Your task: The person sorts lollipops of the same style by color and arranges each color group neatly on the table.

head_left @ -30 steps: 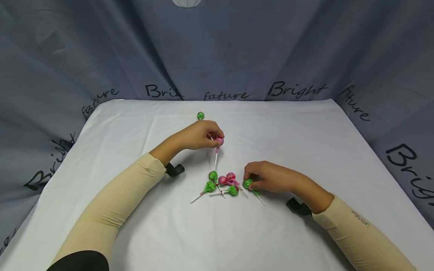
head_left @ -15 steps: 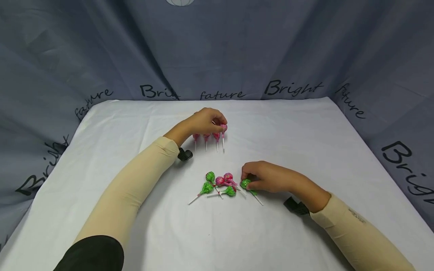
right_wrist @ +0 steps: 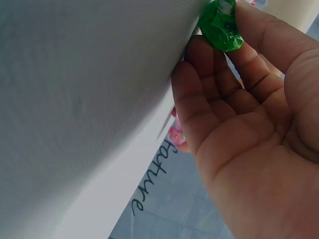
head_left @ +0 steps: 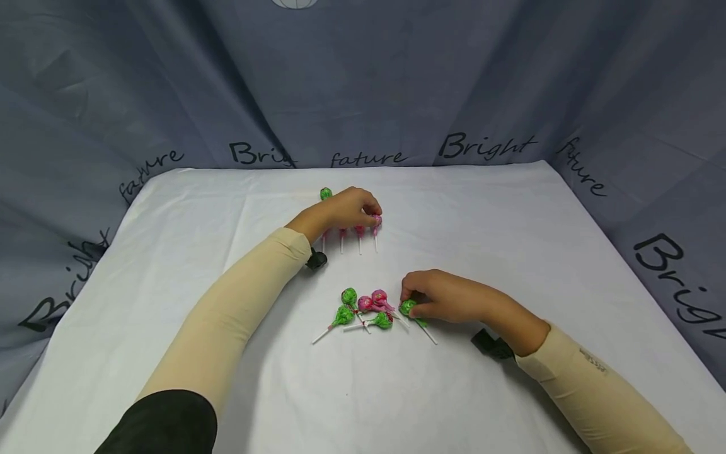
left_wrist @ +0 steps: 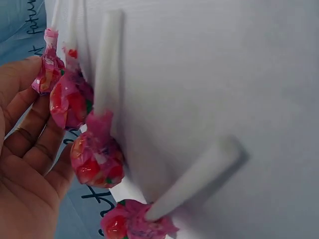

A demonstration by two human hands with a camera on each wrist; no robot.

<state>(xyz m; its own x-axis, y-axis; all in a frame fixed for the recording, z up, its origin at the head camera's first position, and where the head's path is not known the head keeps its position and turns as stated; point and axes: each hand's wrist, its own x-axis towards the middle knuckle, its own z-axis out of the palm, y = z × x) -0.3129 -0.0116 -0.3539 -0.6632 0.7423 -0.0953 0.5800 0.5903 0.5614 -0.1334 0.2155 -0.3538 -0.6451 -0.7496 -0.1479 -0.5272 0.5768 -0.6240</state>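
At the far part of the table my left hand (head_left: 347, 209) pinches the head of a pink-wrapped lollipop (left_wrist: 48, 74) between thumb and fingers. This lollipop (head_left: 377, 222) stands at the right end of a row, its white stick toward me. Three more pink lollipops (left_wrist: 97, 159) lie beside it, their heads partly hidden by the hand in the head view. Nearer and to the right, my right hand (head_left: 450, 296) holds a green-wrapped lollipop (head_left: 407, 308) by its head, thumb on one side. The right wrist view shows that green head (right_wrist: 221, 27) at the fingertips.
Left of the right hand is a loose pile with two pink lollipops (head_left: 379, 297) and three green lollipops (head_left: 343, 314), sticks crossing. Another green lollipop (head_left: 326, 193) shows behind the left hand. A white cloth (head_left: 482, 214) covers the table; a grey printed curtain (head_left: 368, 82) hangs around it.
My left hand has carried the pink lollipop away from above the pile to the right end of the far row. The right hand keeps its hold on the green lollipop, nearly still.
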